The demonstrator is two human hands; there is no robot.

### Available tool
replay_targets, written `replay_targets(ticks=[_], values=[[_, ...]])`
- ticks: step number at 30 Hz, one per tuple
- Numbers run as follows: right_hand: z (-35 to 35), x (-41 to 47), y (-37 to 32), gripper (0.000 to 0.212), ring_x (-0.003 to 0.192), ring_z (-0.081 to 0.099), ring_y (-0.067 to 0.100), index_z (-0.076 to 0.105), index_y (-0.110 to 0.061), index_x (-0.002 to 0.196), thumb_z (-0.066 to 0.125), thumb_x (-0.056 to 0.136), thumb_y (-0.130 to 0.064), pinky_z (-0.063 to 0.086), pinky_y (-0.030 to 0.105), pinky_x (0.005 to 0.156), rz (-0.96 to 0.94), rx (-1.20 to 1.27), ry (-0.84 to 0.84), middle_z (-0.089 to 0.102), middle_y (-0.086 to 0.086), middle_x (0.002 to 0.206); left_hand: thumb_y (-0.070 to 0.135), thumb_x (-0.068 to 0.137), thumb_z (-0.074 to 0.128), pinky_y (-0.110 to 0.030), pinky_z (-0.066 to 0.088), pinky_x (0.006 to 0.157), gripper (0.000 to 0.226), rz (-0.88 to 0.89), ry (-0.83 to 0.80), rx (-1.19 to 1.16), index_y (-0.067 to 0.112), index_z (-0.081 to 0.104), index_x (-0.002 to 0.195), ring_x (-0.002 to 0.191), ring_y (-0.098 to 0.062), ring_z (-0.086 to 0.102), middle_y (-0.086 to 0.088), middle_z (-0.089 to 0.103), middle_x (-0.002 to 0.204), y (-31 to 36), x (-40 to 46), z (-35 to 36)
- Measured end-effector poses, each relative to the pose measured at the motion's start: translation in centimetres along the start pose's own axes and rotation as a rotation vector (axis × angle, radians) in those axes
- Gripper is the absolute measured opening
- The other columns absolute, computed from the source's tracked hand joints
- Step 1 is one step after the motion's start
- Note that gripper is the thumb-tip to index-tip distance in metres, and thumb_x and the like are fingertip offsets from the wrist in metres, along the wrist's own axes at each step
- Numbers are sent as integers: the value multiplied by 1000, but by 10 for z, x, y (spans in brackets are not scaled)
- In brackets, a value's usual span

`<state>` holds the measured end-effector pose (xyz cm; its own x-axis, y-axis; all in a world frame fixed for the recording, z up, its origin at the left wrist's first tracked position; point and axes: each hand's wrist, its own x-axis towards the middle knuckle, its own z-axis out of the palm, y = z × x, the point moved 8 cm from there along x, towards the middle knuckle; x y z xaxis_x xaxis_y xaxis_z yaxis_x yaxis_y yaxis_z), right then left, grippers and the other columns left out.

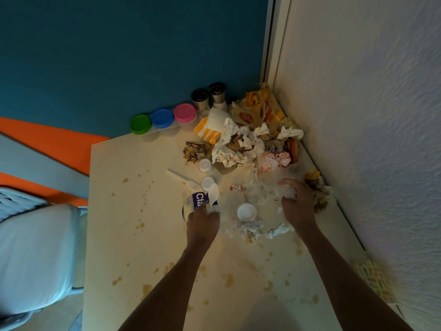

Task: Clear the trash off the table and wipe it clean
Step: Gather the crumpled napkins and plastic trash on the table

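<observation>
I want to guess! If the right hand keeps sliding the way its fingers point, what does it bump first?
Probably the pink-stained napkin; the right hand already grips clear plastic just before it.

Crumpled trash [248, 142] heaped on stained table [148, 235]

Dim warm indoor light, soft shadows beneath the trash pile [250, 139], wide-angle bending at edges, slightly blurred corners

A single head-worn wide-angle view looks steeply down and forward from above the near edge of the table [148, 211], close enough that both forearms reach in from the bottom, facing the far corner where a blue wall [119, 56] meets a white wall [370, 115].
</observation>
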<state>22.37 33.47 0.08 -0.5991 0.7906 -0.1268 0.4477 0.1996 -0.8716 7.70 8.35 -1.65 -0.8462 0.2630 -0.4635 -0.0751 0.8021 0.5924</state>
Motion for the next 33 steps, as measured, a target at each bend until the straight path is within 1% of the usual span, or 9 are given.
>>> replay_targets(ticks=[5, 8, 11, 16, 22, 25, 28, 30, 33], values=[[14, 14, -10, 60, 119, 56, 18, 60, -18, 130, 50, 78, 11, 45, 26, 95, -29, -91, -103, 63, 1, 127, 26, 87, 61, -47, 55, 80, 46, 243, 41, 99, 16, 55, 131, 99, -41, 65, -19, 71, 107, 46, 24, -16], [32, 27, -3, 66, 118, 56, 24, 44, -30, 144, 56, 84, -5, 51, 35, 92, 1, -252, -245, 46, 3, 138, 24, 90, 65, -44, 56, 73, 44, 353, 19, 235, 23, 48, 131, 93, -37, 68, -14, 72, 103, 73, 46, -18], [51, 31, 18, 68, 111, 57, 25, 31, -42, 148, 59, 87, -32, 53, 40, 84, 70, -458, -424, 35, 1, 142, 23, 90, 66, -42, 55, 81, 54, 437, 17, 360, 26, 42, 138, 106, -32, 63, -10, 67, 117, 99, 73, -17], [61, 26, 42, 69, 103, 56, 19, 43, -37, 143, 67, 80, -50, 54, 37, 79, 25, -531, -410, 43, -2, 123, 14, 89, 66, -46, 53, 91, 78, 536, -68, 577, 39, 27, 152, 123, -34, 49, -8, 36, 141, 128, 110, 1], [57, 18, 52, 42, 94, 59, 25, 65, -13, 113, 78, 80, -36, 46, 29, 68, -27, -497, -274, 48, 3, 110, 8, 91, 61, -49, 53, 93, 78, 553, -105, 772, 39, 25, 153, 142, -41, 25, -6, 0, 161, 129, 124, 31], [47, 21, 49, 28, 88, 63, 27, 68, -7, 99, 78, 78, -21, 44, 28, 70, 22, -349, -174, 56, 1, 94, 14, 96, 59, -42, 52, 93, 67, 531, -103, 869, 21, 27, 153, 137, -36, 32, -13, 23, 153, 123, 124, 42], [33, 24, 34, 11, 73, 63, 20, 62, -15, 81, 72, 76, -19, 43, 27, 65, 12, -166, -51, 60, -6, 75, 17, 96, 58, -40, 52, 88, 61, 555, -74, 891, 13, 30, 151, 128, -33, 39, -13, 37, 142, 122, 122, 41], [32, 29, 25, 12, 76, 63, 15, 61, -18, 82, 71, 77, -13, 49, 32, 66, -11, -76, -53, 64, -7, 78, 21, 96, 59, -41, 51, 87, 57, 576, -78, 858, 14, 36, 148, 124, -31, 41, -11, 41, 138, 120, 118, 38], [31, 40, 7, 31, 97, 61, 16, 62, -20, 100, 65, 77, -1, 53, 34, 84, -73, 24, -79, 63, -1, 102, 31, 88, 69, -39, 50, 86, 55, 614, -62, 712, 13, 50, 137, 118, -27, 48, -8, 50, 128, 119, 105, 29]])
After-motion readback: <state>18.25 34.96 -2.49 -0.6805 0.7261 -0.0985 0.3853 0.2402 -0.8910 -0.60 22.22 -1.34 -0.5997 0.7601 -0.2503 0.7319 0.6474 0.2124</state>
